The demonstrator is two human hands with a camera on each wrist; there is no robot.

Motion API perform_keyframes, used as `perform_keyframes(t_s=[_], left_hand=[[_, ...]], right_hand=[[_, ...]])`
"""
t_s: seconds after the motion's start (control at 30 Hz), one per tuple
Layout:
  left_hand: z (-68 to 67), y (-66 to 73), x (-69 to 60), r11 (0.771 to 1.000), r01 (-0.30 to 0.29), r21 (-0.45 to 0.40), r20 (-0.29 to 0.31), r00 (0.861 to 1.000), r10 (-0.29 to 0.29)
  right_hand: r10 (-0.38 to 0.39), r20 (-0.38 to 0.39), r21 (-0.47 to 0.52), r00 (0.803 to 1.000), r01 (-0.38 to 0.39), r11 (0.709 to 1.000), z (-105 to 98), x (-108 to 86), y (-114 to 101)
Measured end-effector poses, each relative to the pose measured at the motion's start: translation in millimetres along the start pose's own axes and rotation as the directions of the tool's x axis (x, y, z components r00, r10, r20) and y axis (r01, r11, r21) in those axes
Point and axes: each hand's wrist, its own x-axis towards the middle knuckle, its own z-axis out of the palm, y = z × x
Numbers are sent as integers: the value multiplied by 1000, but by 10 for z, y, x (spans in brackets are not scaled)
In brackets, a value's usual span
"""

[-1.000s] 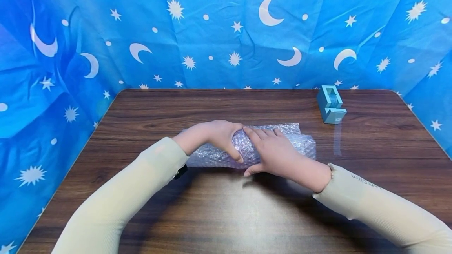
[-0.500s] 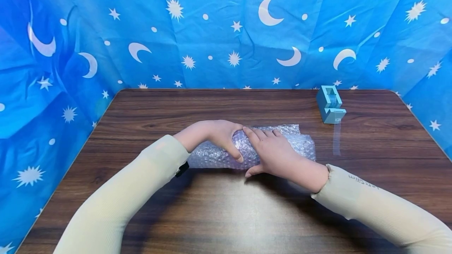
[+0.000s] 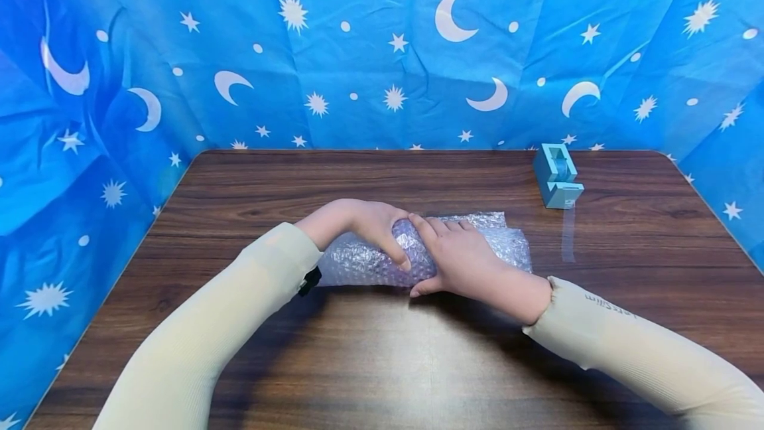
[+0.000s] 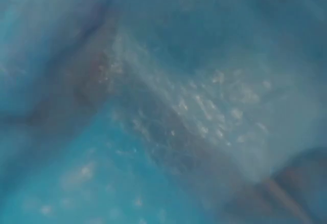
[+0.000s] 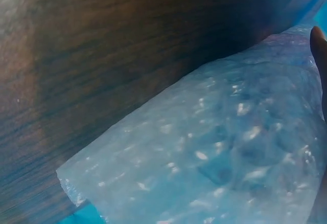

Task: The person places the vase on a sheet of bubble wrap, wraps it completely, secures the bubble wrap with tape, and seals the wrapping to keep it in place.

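A bundle of clear bubble wrap [image 3: 358, 263] lies across the middle of the table, with a faint purplish tint at its centre; whatever may be inside is not clear. My left hand [image 3: 373, 227] grips its left part from above, thumb on the near side and the other fingers mostly hidden behind. Just right of it, my right hand [image 3: 462, 254] holds the bundle, fingers draped over the top and thumb at the near edge. In the right wrist view the bubble wrap [image 5: 204, 147] fills the lower right, with a dark fingertip at the edge. The left wrist view is badly blurred.
A light blue tape dispenser [image 3: 555, 178] stands at the table's back right. A strip of clear tape [image 3: 568, 234] hangs from it toward the front. The wood-grain table [image 3: 382, 357] is bordered behind and at the sides by a blue moon-and-star curtain [image 3: 382, 52].
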Motion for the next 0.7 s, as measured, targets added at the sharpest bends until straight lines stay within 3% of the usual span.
perform_keyframes(t_s=[0.5, 0.7], left_hand=[[-30, -92, 30, 997, -39, -64, 53, 998, 43], [-17, -83, 24, 997, 0, -74, 47, 999, 3]], right_hand=[[-37, -45, 40, 998, 39, 998, 78, 83, 37], [-64, -28, 43, 998, 65, 997, 55, 92, 64]])
